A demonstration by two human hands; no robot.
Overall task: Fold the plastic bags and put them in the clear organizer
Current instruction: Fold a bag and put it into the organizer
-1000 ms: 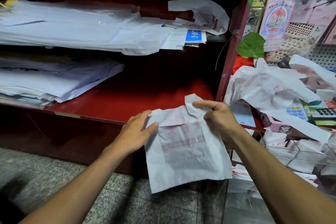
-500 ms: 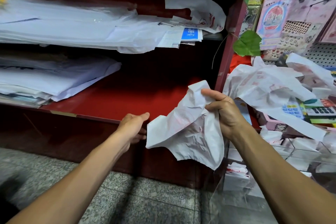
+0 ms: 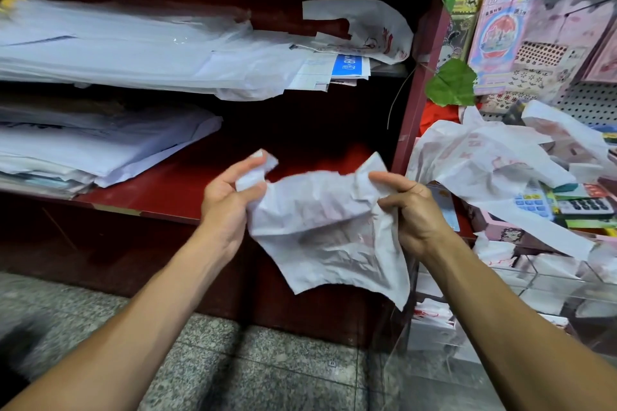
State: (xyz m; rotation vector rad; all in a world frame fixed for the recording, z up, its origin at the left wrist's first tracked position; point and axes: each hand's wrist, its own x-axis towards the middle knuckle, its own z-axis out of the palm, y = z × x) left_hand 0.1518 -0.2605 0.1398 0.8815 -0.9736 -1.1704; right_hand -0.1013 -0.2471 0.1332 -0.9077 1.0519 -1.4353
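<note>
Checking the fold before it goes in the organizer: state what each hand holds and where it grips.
Both grip one white plastic bag: left hand pinches its upper left handle, right hand its upper right handle.

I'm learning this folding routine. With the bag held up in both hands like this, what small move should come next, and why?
Probably pull the hands apart to stretch the plastic bag flat. The left hand and right hand each pinch a top handle, but the bag hangs crumpled between them in the air, too wrinkled to fold neatly for the clear organizer.

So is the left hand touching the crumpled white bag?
Touching. The head view shows the left hand pinching one top corner of the white bag, while the right hand grips the other.
</note>
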